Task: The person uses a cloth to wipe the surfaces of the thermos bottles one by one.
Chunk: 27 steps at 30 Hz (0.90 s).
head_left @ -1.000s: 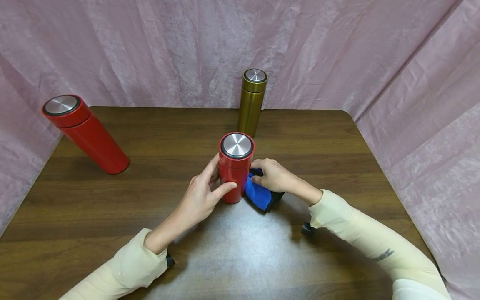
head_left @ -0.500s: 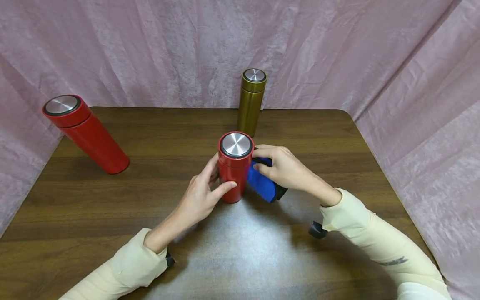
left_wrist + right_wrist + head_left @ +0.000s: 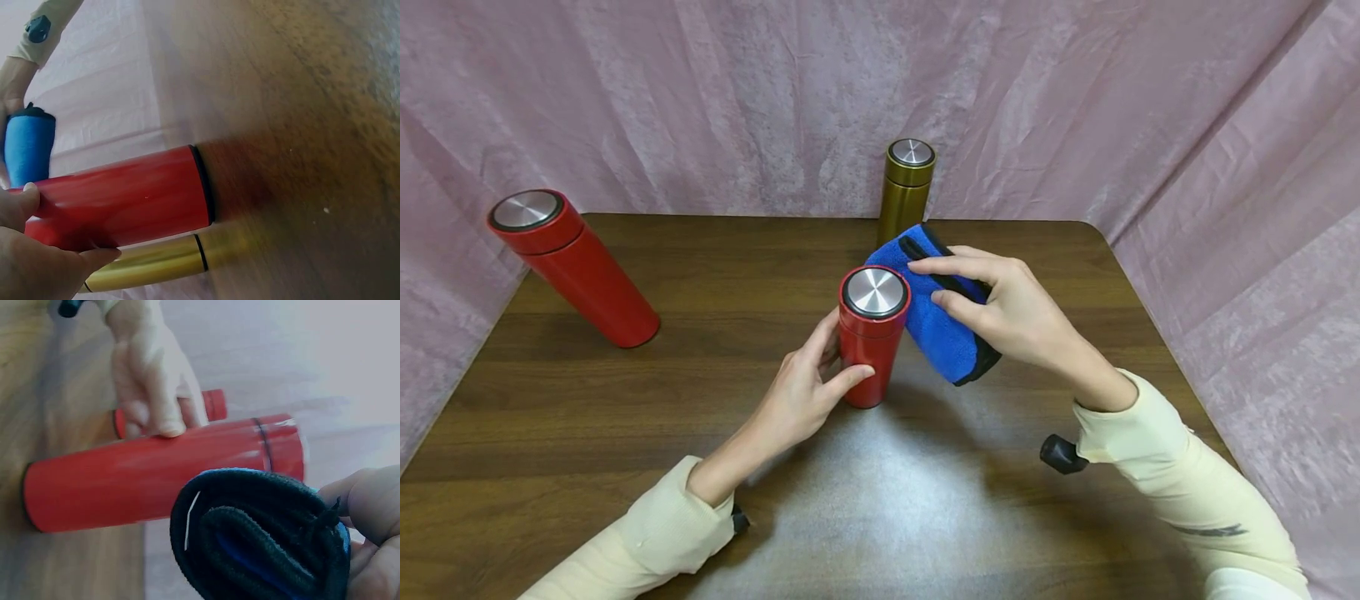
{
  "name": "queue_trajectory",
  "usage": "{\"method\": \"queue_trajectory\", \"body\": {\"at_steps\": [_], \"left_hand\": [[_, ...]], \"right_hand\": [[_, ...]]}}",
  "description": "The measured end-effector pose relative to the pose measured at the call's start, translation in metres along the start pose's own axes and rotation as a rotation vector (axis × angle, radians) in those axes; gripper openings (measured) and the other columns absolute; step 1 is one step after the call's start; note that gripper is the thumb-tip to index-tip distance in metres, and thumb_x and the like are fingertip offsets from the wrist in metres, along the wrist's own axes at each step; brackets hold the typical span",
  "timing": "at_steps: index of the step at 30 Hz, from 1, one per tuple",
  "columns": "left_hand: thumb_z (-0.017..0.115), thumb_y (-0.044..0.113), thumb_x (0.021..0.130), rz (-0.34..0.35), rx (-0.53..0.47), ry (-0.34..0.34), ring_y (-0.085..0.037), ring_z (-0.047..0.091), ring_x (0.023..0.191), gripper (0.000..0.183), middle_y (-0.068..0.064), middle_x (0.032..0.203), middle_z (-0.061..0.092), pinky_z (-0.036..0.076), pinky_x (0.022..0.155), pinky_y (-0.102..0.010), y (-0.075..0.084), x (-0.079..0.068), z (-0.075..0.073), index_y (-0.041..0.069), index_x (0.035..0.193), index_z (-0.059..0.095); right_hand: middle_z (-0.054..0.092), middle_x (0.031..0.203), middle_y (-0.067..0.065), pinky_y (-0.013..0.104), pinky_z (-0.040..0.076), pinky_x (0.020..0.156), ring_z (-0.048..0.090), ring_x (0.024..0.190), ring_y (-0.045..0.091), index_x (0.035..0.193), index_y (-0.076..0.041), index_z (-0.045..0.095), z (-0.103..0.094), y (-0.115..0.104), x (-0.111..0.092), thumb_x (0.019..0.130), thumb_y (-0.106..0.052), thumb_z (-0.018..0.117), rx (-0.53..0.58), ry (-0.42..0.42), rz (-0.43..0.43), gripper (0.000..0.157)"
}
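Observation:
A red thermos flask (image 3: pixel 871 342) with a shiny steel lid stands upright mid-table. My left hand (image 3: pixel 801 387) grips its body from the left, thumb across the front; the left wrist view shows the flask's dark base ring (image 3: pixel 203 184) down at the table. My right hand (image 3: pixel 1011 312) pinches a folded blue cloth (image 3: pixel 943 342) with black edging, raised off the table beside the flask's upper right. In the right wrist view the rolled end of the cloth (image 3: pixel 256 540) shows its layers, overlapping the flask (image 3: pixel 125 481).
Another red thermos (image 3: pixel 587 279) stands at the left of the wooden table (image 3: pixel 730 275). Behind the held flask is a gold thermos (image 3: pixel 904 196), partly covered by the cloth in the head view. Pink curtains (image 3: pixel 700 100) hang along the back and right side.
My right hand has lifted the blue cloth from low beside the flask up to lid height, moving slightly right. The left hand and the flask have stayed in place.

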<state>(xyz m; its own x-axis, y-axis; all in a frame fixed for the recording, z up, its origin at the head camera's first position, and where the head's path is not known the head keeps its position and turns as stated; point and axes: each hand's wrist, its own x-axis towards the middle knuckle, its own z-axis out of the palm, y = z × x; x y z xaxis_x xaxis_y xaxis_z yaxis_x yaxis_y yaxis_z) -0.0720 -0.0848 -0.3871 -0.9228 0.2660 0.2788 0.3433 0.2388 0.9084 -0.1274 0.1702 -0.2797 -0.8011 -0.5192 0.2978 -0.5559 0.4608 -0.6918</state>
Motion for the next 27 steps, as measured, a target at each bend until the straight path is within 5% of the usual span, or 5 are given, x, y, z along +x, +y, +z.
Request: {"method": "queue_trajectory", "body": {"at_steps": [10, 18, 27], "left_hand": [[0.077, 0.002, 0.092, 0.024, -0.006, 0.010, -0.030, 0.055, 0.135, 0.078, -0.021, 0.147, 0.055, 0.047, 0.109, -0.042, 0.000, 0.000, 0.001, -0.001, 0.157, 0.035], [0.078, 0.003, 0.092, 0.024, 0.007, 0.010, -0.031, 0.055, 0.135, 0.079, -0.021, 0.148, 0.055, 0.048, 0.108, -0.044, 0.001, -0.001, 0.001, 0.000, 0.157, 0.035], [0.078, 0.003, 0.091, 0.020, 0.006, 0.010, -0.032, 0.055, 0.135, 0.078, -0.022, 0.147, 0.055, 0.048, 0.107, -0.046, 0.000, -0.001, 0.001, 0.000, 0.157, 0.035]], "right_hand": [[0.065, 0.134, 0.006, 0.023, 0.058, 0.084, 0.066, 0.108, 0.022, 0.130, -0.012, 0.073, 0.000, -0.001, -0.005, 0.096, -0.001, 0.072, 0.081, 0.115, -0.032, 0.036], [0.067, 0.127, 0.006, 0.034, 0.061, 0.082, 0.066, 0.103, 0.022, 0.132, -0.014, 0.073, 0.020, 0.017, -0.011, 0.095, -0.004, 0.075, 0.084, 0.066, -0.002, 0.038], [0.066, 0.135, 0.014, 0.046, 0.059, 0.092, 0.066, 0.113, 0.029, 0.132, -0.003, 0.070, 0.044, 0.040, -0.017, 0.089, -0.001, 0.079, 0.108, -0.040, 0.087, 0.044]]}}
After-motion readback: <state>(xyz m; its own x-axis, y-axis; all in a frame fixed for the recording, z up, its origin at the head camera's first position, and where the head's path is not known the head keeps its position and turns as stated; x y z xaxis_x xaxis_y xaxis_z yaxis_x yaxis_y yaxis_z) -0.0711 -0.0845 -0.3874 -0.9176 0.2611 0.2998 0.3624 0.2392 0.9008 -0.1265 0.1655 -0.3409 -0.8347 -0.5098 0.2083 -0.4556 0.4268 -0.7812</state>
